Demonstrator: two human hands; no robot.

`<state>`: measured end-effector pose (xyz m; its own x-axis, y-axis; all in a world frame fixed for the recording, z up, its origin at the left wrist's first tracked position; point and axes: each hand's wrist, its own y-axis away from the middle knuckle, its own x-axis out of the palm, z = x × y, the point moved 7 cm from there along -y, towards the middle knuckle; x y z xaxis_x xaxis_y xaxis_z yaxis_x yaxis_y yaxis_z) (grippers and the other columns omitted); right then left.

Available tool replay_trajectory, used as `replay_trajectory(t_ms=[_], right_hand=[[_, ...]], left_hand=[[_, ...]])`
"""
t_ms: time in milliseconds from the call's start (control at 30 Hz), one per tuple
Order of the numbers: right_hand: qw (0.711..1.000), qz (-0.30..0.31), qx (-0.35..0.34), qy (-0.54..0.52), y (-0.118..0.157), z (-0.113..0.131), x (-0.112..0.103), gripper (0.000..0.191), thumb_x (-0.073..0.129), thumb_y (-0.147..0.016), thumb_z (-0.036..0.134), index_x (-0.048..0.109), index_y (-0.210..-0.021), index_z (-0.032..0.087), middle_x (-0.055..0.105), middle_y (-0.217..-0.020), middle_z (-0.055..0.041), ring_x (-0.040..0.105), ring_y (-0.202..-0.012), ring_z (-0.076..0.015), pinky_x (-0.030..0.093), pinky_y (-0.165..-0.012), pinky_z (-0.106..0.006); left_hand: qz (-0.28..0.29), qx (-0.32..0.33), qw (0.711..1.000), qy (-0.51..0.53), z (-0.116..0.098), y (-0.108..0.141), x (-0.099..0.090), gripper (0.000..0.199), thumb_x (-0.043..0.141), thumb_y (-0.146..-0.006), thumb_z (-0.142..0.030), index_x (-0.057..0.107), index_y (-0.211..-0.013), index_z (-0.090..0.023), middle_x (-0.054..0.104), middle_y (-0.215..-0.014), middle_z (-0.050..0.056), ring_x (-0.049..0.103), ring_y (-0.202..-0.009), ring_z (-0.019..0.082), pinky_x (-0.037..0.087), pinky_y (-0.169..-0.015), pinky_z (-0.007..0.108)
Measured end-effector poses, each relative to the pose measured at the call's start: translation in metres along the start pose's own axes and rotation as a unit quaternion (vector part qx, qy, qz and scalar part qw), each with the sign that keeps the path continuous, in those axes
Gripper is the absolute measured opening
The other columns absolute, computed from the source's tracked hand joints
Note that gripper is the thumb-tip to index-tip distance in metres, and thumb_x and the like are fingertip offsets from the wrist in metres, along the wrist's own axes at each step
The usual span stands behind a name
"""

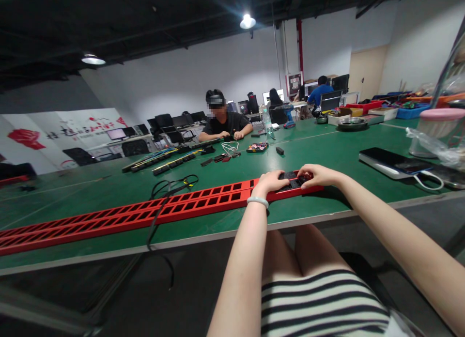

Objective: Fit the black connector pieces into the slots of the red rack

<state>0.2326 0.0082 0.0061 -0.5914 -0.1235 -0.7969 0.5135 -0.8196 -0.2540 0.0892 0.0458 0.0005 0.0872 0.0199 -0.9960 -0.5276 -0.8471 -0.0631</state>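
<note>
A green table point(301, 153) is seen stretched across the view; along its near edge a red frame point(214, 209) is laid flat, its two rows of slots faced upward; its long axis is set sideways, roughly parallel to the table's edge, with the right end pointed toward the phone point(390, 159) and the left end cut off by the picture. Across the table a person point(232, 126) in a black top is seated; black strips point(174, 163) with coloured wires are laid nearby.

Both forearms are reached forward, the hands brought close together at the frame's right end; the left hand point(271, 183) is placed palm down, its fingers bent over the far side and its thumb laid toward the black blocks point(288, 175) set in the frame; the right hand point(317, 176) is arched at the very end, thumb on the near side, fingers on the far side, the gap narrow, around a dark red piece point(308, 176); whether anything is firmly gripped by either hand cannot be told.

A black cord point(156, 220) is draped across the frame; a pale bracelet point(257, 201) is worn on the left wrist.
</note>
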Motion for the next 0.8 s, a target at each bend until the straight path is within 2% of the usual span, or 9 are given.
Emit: replay_trajectory(t_ms=[200,400,800], right_hand=[[1.000,-0.006,-0.002,0.004,-0.0005,-0.0012,0.0010,0.045,0.065,-0.055,0.045,0.057,-0.088,0.015,0.054,-0.080,-0.0032,0.049,-0.070,-0.0160,0.037,-0.059,-0.025],[1.000,-0.006,0.006,0.008,-0.0012,-0.0006,0.0009,0.045,0.066,-0.054,0.044,0.058,-0.089,0.016,0.055,-0.084,-0.0037,0.048,-0.072,-0.0159,0.037,-0.061,-0.025],[0.999,-0.020,-0.022,0.031,-0.0026,0.0032,0.0004,0.045,0.063,-0.058,0.048,0.060,-0.088,0.015,0.052,-0.081,-0.0038,0.048,-0.070,-0.0153,0.037,-0.059,-0.024]], left_hand=[[0.001,-0.008,1.000,-0.001,-0.0027,0.0031,-0.0021,0.054,0.034,-0.073,-0.058,0.042,-0.117,-0.029,0.052,-0.117,0.001,0.051,-0.101,0.021,0.039,-0.084,0.029],[0.000,-0.015,1.000,0.004,-0.0046,0.0057,-0.0061,0.051,0.037,-0.073,-0.055,0.045,-0.115,-0.028,0.054,-0.115,0.001,0.052,-0.100,0.021,0.039,-0.083,0.029],[0.009,-0.011,1.000,0.000,-0.0045,0.0047,-0.0055,0.050,0.037,-0.072,-0.056,0.046,-0.113,-0.029,0.055,-0.114,0.001,0.053,-0.098,0.022,0.040,-0.081,0.029]])
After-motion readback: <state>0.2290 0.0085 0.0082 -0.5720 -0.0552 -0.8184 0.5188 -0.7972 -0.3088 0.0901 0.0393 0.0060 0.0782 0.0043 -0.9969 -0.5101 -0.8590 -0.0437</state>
